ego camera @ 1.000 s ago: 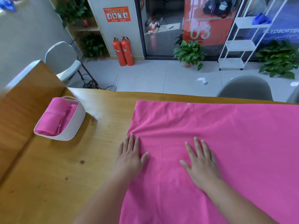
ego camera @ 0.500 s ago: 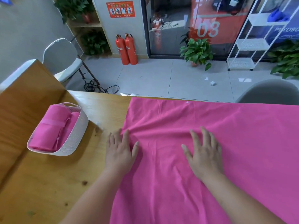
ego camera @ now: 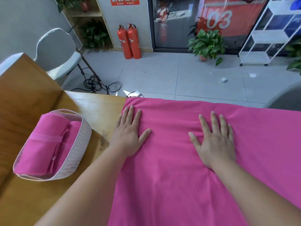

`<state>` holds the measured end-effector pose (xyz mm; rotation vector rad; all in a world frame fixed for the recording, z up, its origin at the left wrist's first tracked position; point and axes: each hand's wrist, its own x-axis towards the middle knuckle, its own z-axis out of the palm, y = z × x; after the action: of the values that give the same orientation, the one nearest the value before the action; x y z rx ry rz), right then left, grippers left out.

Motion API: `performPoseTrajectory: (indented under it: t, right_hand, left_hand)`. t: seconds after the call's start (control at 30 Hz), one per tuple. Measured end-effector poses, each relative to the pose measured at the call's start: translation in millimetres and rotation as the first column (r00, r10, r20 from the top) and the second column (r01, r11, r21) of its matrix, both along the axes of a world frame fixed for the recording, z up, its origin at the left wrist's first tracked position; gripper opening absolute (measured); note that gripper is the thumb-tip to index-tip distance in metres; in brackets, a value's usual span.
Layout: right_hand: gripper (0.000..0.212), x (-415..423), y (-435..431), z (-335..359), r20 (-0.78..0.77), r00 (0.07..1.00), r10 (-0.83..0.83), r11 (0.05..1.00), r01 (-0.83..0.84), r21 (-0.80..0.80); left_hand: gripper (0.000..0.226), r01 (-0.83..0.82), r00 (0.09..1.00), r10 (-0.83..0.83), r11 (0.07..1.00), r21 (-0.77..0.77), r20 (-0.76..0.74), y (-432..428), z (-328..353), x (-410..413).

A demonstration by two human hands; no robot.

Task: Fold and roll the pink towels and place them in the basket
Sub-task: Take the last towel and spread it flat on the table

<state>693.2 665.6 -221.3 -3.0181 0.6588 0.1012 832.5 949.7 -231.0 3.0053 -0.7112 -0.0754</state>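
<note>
Here the left hand (ego camera: 128, 136) and right hand (ego camera: 215, 141) lie flat on the towel (ego camera: 171, 185), fingers straight and slightly spread, palms pressing the cloth. Compared with half a second ago, both have slid toward the far edge. The left now rests by the far-left corner, its little finger at the side edge. The towel lies spread across the table (ego camera: 32, 201). Left of it stands the basket (ego camera: 78, 152), holding a banded roll (ego camera: 42, 144), placed as before.
</note>
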Motion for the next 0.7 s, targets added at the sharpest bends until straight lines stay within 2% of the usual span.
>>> performPoseTrajectory:
  t: [0.17,0.3,0.47,0.6,0.7]
  right_hand:
    - [0.084,26,3,0,-0.005,1.000,-0.011,1.000,0.011,-0.026]
    - [0.078,34,17,9,-0.089,0.994,-0.055,0.994,0.046,-0.103]
    - [0.076,-19,50,17,-0.060,0.994,-0.093,0.996,0.094,0.003]
    - [0.074,-104,95,15,-0.037,0.999,-0.030,0.998,0.032,0.056]
    - [0.080,-175,125,8,-0.077,0.997,0.005,0.999,-0.001,0.052]
  left_hand:
    - [0.095,-0.007,1.000,0.008,1.000,0.027,-0.023,-2,-1,25]
    - [0.090,-0.055,0.996,0.065,0.983,0.175,-0.054,-14,9,21]
    - [0.074,-0.063,0.997,0.057,0.991,-0.121,-0.047,5,15,-92]
    - [0.074,-0.114,0.986,0.099,0.988,-0.106,-0.133,60,2,-207]
    - [0.074,-0.111,0.987,0.100,0.990,-0.084,-0.124,110,-3,-239]
